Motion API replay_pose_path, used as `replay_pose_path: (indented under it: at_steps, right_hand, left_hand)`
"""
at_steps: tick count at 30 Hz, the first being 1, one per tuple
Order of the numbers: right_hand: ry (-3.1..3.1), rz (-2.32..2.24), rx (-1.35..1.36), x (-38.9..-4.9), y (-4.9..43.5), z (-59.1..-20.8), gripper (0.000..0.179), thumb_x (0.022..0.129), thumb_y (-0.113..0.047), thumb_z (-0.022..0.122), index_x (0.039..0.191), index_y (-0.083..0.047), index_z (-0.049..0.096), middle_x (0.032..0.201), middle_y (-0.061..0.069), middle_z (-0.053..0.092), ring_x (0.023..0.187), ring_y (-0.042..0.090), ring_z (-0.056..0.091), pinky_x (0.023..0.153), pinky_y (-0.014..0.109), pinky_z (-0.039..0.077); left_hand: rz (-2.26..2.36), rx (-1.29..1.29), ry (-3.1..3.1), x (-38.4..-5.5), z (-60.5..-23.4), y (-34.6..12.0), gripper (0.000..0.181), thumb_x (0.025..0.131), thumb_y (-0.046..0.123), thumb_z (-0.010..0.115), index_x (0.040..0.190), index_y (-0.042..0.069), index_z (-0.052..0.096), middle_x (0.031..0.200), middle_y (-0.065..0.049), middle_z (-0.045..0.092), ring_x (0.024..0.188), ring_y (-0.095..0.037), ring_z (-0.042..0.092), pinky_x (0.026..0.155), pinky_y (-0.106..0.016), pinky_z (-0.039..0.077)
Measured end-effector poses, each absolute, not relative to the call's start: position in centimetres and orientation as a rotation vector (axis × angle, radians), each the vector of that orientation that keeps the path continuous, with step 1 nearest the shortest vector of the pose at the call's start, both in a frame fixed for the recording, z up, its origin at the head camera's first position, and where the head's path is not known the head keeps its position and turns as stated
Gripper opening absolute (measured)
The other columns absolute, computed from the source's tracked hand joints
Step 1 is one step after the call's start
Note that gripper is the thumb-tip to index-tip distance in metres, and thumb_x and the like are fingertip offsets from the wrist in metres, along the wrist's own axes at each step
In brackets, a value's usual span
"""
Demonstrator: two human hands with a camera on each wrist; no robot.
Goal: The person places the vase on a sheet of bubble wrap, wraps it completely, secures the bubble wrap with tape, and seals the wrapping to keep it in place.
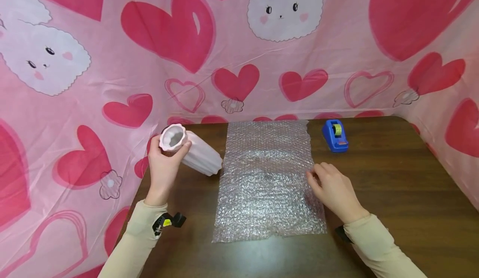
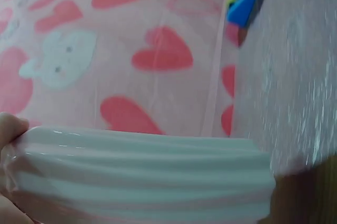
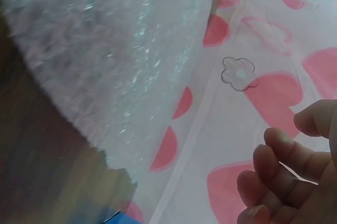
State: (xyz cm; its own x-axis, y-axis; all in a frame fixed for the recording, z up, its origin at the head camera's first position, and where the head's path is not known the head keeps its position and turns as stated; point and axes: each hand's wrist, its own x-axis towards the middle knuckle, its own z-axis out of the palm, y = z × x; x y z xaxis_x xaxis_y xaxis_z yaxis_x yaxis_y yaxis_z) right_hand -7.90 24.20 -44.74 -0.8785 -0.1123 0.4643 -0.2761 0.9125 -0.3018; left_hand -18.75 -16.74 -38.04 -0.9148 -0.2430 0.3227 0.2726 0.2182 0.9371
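My left hand (image 1: 163, 166) grips a pale, ribbed vase (image 1: 203, 154) near its scalloped mouth. The vase leans over, mouth up at the left, its base end at the left edge of a sheet of bubble wrap (image 1: 267, 186). In the left wrist view the vase (image 2: 142, 176) stretches across the bottom, with fingers at one end. Over the right edge of the wrap hovers my right hand (image 1: 334, 190), its fingers loosely bent. Nothing lies between those fingers (image 3: 279, 145) in the right wrist view.
A blue tape dispenser (image 1: 336, 136) with a yellowish roll stands at the back right of the brown wooden table (image 1: 396, 178). Pink cloth (image 1: 262, 53) printed with hearts and white animal faces hangs behind the table and along both sides.
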Motion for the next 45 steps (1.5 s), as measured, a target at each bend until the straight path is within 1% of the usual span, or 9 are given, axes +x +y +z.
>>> replay_pose_path:
  at_steps: [5,8,17,26,32,36,38,41,45]
  right_hand:
    - [-2.644,0.537,0.311,-8.2,23.3,-44.1,0.006,0.091,-0.011,0.074,0.091,-0.008,0.069,0.083,0.004,0.062,0.072,0.018,0.053,0.056,0.036,0.052]
    - [-2.660,0.559,0.344,-8.5,22.6,-43.9,0.009,0.092,-0.013,0.075,0.096,-0.007,0.070,0.090,0.007,0.066,0.078,0.021,0.059,0.061,0.040,0.056]
    - [-2.718,0.615,0.501,-9.0,19.6,-43.4,0.050,0.091,-0.033,0.080,0.127,-0.002,0.065,0.117,0.014,0.068,0.101,0.028,0.069,0.081,0.047,0.060]
    - [-2.751,0.700,0.612,-9.3,17.4,-43.5,0.101,0.079,-0.053,0.087,0.151,0.002,0.043,0.137,0.020,0.061,0.119,0.034,0.063,0.097,0.054,0.053]
    - [-2.802,0.840,0.633,-9.3,17.3,-43.6,0.109,0.079,-0.048,0.089,0.158,0.001,0.031,0.147,0.021,0.053,0.127,0.035,0.057,0.104,0.056,0.049]
    - [-2.802,0.928,0.615,-9.0,17.5,-43.8,0.103,0.081,-0.042,0.089,0.158,-0.003,0.033,0.144,0.016,0.054,0.121,0.028,0.058,0.099,0.052,0.051]
    - [-2.795,0.934,0.617,-8.9,17.6,-43.9,0.097,0.082,-0.041,0.089,0.155,-0.005,0.037,0.139,0.013,0.057,0.115,0.024,0.059,0.095,0.050,0.053]
    - [-2.769,0.876,0.628,-8.8,18.0,-43.9,0.091,0.082,-0.043,0.089,0.151,-0.008,0.043,0.133,0.008,0.060,0.110,0.021,0.060,0.091,0.048,0.053]
    - [-2.718,0.741,0.662,-8.6,18.8,-43.5,0.089,0.079,-0.044,0.090,0.147,-0.006,0.047,0.130,0.009,0.062,0.112,0.025,0.061,0.097,0.053,0.051]
  left_hand:
    - [-1.868,-0.104,-2.057,-18.2,-38.4,-14.5,0.054,0.085,0.004,0.082,0.129,-0.004,0.052,0.122,-0.003,0.058,0.111,-0.016,0.052,0.094,-0.025,0.046]
    - [-1.911,-0.141,-2.056,-17.8,-38.8,-13.3,0.052,0.084,0.001,0.082,0.126,-0.005,0.052,0.121,-0.006,0.057,0.110,-0.016,0.052,0.094,-0.027,0.044]
    - [-2.230,-0.222,-1.914,-16.5,-39.6,-10.0,0.047,0.081,-0.012,0.076,0.121,-0.004,0.052,0.115,-0.002,0.058,0.103,-0.014,0.057,0.086,-0.023,0.051]
    - [-2.508,-0.232,-1.778,-15.2,-40.4,-7.8,0.039,0.082,-0.009,0.070,0.117,0.003,0.056,0.110,-0.002,0.060,0.095,-0.012,0.060,0.082,-0.023,0.052]
    - [-2.680,-0.177,-1.691,-14.7,-40.8,-6.9,0.030,0.086,-0.004,0.067,0.111,0.008,0.055,0.108,-0.005,0.060,0.092,-0.012,0.063,0.079,-0.025,0.055]
    - [-2.768,-0.132,-1.661,-14.7,-41.1,-6.6,0.026,0.088,-0.002,0.065,0.109,0.009,0.054,0.107,-0.005,0.061,0.090,-0.012,0.064,0.078,-0.025,0.056]
    - [-2.782,-0.122,-1.694,-14.7,-41.2,-6.7,0.031,0.090,0.001,0.064,0.117,0.009,0.051,0.111,-0.006,0.058,0.092,-0.013,0.064,0.078,-0.026,0.055]
    - [-2.807,-0.129,-1.752,-14.9,-41.4,-7.1,0.053,0.092,0.003,0.063,0.138,0.010,0.039,0.126,-0.012,0.051,0.097,-0.014,0.062,0.080,-0.026,0.054]
    - [-2.743,-0.227,-1.908,-15.3,-41.7,-8.3,0.085,0.092,0.004,0.067,0.159,0.018,0.016,0.148,-0.018,0.040,0.112,-0.018,0.060,0.090,-0.028,0.054]
